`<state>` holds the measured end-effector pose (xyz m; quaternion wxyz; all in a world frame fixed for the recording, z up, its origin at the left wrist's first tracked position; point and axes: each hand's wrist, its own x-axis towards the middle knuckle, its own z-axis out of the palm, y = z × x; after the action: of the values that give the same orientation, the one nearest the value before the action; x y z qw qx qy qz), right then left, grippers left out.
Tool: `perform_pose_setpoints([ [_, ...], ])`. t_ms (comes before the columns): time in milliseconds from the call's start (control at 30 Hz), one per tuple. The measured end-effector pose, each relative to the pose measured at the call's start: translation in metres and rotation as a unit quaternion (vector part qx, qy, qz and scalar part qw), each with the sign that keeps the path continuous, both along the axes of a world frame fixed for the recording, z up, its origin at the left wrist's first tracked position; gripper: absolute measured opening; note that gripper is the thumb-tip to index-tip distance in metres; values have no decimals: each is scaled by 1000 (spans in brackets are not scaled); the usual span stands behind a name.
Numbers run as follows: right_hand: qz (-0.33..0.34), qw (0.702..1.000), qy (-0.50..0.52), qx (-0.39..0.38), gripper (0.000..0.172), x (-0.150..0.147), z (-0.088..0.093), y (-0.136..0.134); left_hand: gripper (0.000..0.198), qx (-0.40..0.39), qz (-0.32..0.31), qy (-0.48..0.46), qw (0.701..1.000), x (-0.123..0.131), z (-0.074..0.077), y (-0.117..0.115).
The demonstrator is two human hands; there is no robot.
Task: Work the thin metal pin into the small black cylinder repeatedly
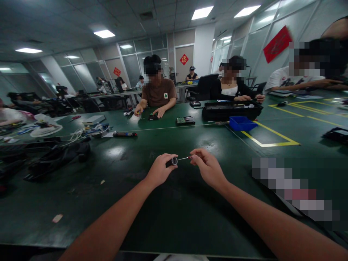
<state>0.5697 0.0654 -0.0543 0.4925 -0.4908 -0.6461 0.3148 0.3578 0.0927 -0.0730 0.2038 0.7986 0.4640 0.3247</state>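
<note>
My left hand (160, 169) is closed around a small black cylindrical part (172, 161) with a silvery round end facing right. My right hand (207, 166) pinches a thin screwdriver (185, 158) with a red-tipped handle, its shaft pointing left and its tip at the silvery end of the part. Both hands hover above the dark green table (168, 203), close together at its middle.
A blue bin (241, 123) and a long black case (231, 110) lie across the table, a circuit board (185, 120) beside them. A black bag (58, 156) and cables lie at left. Three people sit opposite. Yellow tape (272, 144) marks a rectangle at right.
</note>
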Motion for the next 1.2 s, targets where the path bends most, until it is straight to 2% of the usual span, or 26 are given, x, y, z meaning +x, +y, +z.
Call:
perform_pose_setpoints([
  [100, -19, 999, -27, -12, 32, 0, -3, 2, 41, 1, -7, 10, 1000, 0, -1, -1],
  [167, -40, 999, -21, -4, 32, -1, -5, 3, 41, 1, -12, 18, 1000, 0, -2, -2],
  [267, -44, 997, 55, -4, 25, -2, -8, 6, 44, -1, -5, 32, 999, -1, -3, -2],
  [367, -34, 988, 147, -44, 26, -4, -13, 11, 51, 9, 16, 36, 999, -1, -1, -1],
  [467, -16, 952, 276, -131, 23, -3, -19, 19, 50, 39, 11, 40, 998, -1, 2, 2],
  [533, -23, 932, 320, -171, 20, -2, -23, 23, 47, 42, 7, 48, 998, -2, 2, 5],
  [700, -73, 943, 288, -149, 18, 1, -28, 27, 49, 12, 4, 58, 998, -2, -4, 9],
  [967, -26, 983, 167, -65, 29, -3, -23, 17, 50, 19, -7, 52, 998, 2, 2, 5],
  [1200, -44, 986, 147, -67, 27, -3, -19, 15, 51, 17, -13, 52, 998, 3, 3, 2],
])
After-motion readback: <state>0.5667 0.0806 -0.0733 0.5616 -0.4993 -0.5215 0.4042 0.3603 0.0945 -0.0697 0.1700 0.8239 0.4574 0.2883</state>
